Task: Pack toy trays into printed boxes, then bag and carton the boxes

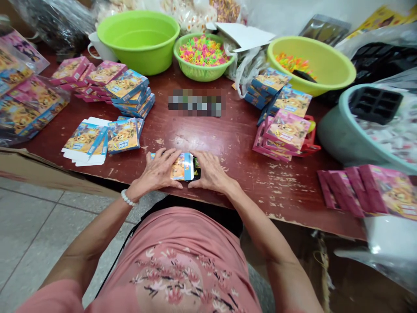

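At the table's front edge my left hand (162, 169) grips a small blue-and-yellow printed cardboard box (181, 167), its open end facing right. A black tray (196, 168) with something yellow-green in it sticks partly out of that end. My right hand (211, 170) curls round the tray's outer side, thumb and fingers on it. How far the tray reaches inside the box is hidden. Left of my hands lie flat blue box blanks with white flaps (85, 141), and beside them a blue box (123, 135).
Stacks of blue boxes (127, 84) and pink boxes (106, 72) stand at the back left; more pink boxes (288, 129) stand right. Behind are a green basin (138, 56), a basket of colourful small pieces (203, 74), a yellow basin (339, 71) and a grey-blue tub (339, 130).
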A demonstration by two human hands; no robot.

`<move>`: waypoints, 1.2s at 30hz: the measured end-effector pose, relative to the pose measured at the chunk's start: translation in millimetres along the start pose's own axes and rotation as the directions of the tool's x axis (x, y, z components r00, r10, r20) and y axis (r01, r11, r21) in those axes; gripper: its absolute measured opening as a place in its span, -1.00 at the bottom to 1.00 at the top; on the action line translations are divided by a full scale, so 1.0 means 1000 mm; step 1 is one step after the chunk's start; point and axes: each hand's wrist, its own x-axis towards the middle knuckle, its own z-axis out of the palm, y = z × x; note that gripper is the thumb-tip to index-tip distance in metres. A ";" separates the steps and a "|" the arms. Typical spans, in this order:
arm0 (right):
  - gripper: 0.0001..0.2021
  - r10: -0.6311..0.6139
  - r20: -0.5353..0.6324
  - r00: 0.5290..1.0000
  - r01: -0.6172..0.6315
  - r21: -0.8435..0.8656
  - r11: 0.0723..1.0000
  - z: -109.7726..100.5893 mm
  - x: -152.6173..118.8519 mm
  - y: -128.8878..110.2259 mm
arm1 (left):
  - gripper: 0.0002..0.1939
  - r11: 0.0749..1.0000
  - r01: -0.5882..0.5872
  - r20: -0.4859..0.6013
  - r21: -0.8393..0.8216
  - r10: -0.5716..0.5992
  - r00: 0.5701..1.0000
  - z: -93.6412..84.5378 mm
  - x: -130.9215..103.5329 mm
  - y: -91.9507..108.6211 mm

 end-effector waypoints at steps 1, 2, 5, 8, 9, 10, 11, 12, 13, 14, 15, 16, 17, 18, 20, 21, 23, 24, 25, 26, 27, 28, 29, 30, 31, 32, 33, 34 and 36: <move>0.15 -0.014 0.001 1.000 0.014 0.021 1.000 0.001 0.000 0.004 | 0.25 1.000 0.001 -0.005 0.004 -0.001 1.000 0.002 0.001 0.000; 0.17 -0.026 0.000 1.000 0.026 0.038 0.999 0.003 -0.001 0.007 | 0.27 1.000 0.005 -0.012 0.004 -0.004 1.000 0.003 0.001 -0.001; 0.21 -0.048 -0.006 0.999 0.048 0.072 0.996 0.004 -0.004 0.010 | 0.32 1.000 0.001 -0.028 0.000 -0.001 1.000 0.008 -0.001 -0.005; 0.19 -0.049 -0.025 0.999 0.051 0.089 0.995 0.004 -0.008 0.010 | 0.31 1.000 -0.016 -0.061 -0.009 0.016 0.998 0.012 -0.004 -0.012; 0.17 -0.036 -0.044 0.998 0.040 0.082 0.996 0.004 -0.009 0.009 | 0.30 1.000 -0.019 -0.078 -0.014 0.018 0.997 0.013 -0.004 -0.014; 0.16 -0.019 -0.068 0.998 0.024 0.068 0.997 0.003 -0.010 0.009 | 0.30 1.000 -0.020 -0.097 -0.019 0.018 0.995 0.014 -0.004 -0.016; 0.15 0.000 -0.093 0.996 0.005 0.053 0.999 0.003 -0.011 0.008 | 0.31 1.000 -0.020 -0.118 -0.022 0.017 0.993 0.014 -0.005 -0.019; 0.15 0.016 -0.113 0.994 -0.011 0.041 0.999 0.003 -0.012 0.008 | 0.32 1.000 -0.018 -0.139 -0.024 0.015 0.990 0.015 -0.005 -0.021; 0.15 0.026 -0.123 0.992 -0.022 0.033 0.999 0.003 -0.012 0.008 | 0.33 1.000 -0.017 -0.158 -0.024 0.013 0.987 0.015 -0.005 -0.022; 0.15 0.030 -0.125 0.992 -0.026 0.032 0.999 0.003 -0.012 0.008 | 0.33 1.000 -0.018 -0.171 -0.024 0.014 0.985 0.016 -0.005 -0.023; 0.15 0.025 -0.118 0.993 -0.020 0.036 0.999 0.003 -0.012 0.008 | 0.33 0.999 -0.020 -0.179 -0.025 0.015 0.984 0.016 -0.005 -0.023; 0.16 0.013 -0.109 0.994 -0.009 0.043 0.999 0.003 -0.012 0.008 | 0.33 0.999 -0.022 -0.180 -0.026 0.017 0.983 0.016 -0.005 -0.023; 0.16 -0.001 -0.098 0.995 0.006 0.051 0.999 0.004 -0.011 0.008 | 0.33 0.999 -0.026 -0.177 -0.026 0.021 0.984 0.016 -0.005 -0.022; 0.17 -0.018 -0.086 0.996 0.023 0.059 0.998 0.005 -0.010 0.008 | 0.33 0.999 -0.030 -0.170 -0.025 0.025 0.985 0.015 -0.005 -0.021; 0.18 -0.051 -0.060 0.997 0.055 0.077 0.996 0.007 -0.006 0.007 | 0.33 0.999 -0.039 -0.148 -0.021 0.036 0.988 0.014 -0.004 -0.017; 0.18 -0.062 -0.046 0.997 0.066 0.084 0.994 0.008 -0.004 0.007 | 0.33 0.999 -0.043 -0.136 -0.018 0.041 0.990 0.013 -0.003 -0.015; 0.22 -0.076 -0.023 0.997 0.078 0.099 0.992 0.009 0.001 0.006 | 0.33 0.999 -0.047 -0.116 -0.011 0.046 0.992 0.012 -0.001 -0.012; 0.25 -0.080 -0.014 0.997 0.081 0.102 0.991 0.009 0.003 0.006 | 0.32 0.999 -0.047 -0.108 -0.008 0.045 0.993 0.012 -0.001 -0.010; 0.29 -0.082 -0.009 0.997 0.083 0.103 0.991 0.008 0.004 0.005 | 0.31 0.999 -0.046 -0.102 -0.006 0.045 0.994 0.012 -0.001 -0.010; 0.33 -0.080 -0.010 0.997 0.081 0.100 0.992 0.006 0.004 0.006 | 0.29 0.999 -0.044 -0.097 -0.005 0.044 0.994 0.012 -0.001 -0.009; 0.35 -0.072 -0.017 0.997 0.073 0.099 0.992 0.003 0.003 0.007 | 0.28 0.999 -0.042 -0.094 -0.005 0.041 0.995 0.012 -0.001 -0.009; 0.37 -0.056 -0.030 0.998 0.059 0.104 0.993 0.001 0.000 0.008 | 0.27 0.999 -0.039 -0.093 -0.005 0.038 0.995 0.012 -0.002 -0.009; 0.35 -0.032 -0.049 0.998 0.038 0.119 0.992 -0.002 -0.004 0.010 | 0.26 0.999 -0.035 -0.094 -0.004 0.035 0.995 0.013 -0.002 -0.009; 0.29 0.001 -0.075 0.997 0.009 0.145 0.989 -0.004 -0.009 0.013 | 0.25 0.999 -0.032 -0.096 -0.001 0.032 0.995 0.013 -0.003 -0.010; 0.18 0.043 -0.107 0.993 -0.023 0.183 0.983 -0.005 -0.015 0.016 | 0.25 1.000 -0.030 -0.099 0.002 0.030 0.995 0.013 -0.004 -0.010; 0.03 0.094 -0.142 0.985 -0.059 0.230 0.971 -0.006 -0.021 0.018 | 0.25 1.000 -0.029 -0.099 0.005 0.029 0.995 0.014 -0.004 -0.010; -0.16 0.148 -0.177 0.973 -0.094 0.283 0.954 -0.005 -0.026 0.021 | 0.25 1.000 -0.029 -0.097 0.009 0.030 0.995 0.014 -0.004 -0.010; -0.34 0.199 -0.203 0.959 -0.124 0.334 0.935 -0.004 -0.030 0.023 | 0.25 1.000 -0.029 -0.093 0.011 0.030 0.995 0.014 -0.004 -0.010; -0.62 0.261 -0.220 0.940 -0.156 0.404 0.901 0.000 -0.035 0.024 | 0.23 0.999 -0.030 -0.080 0.017 0.031 0.996 0.013 -0.004 -0.010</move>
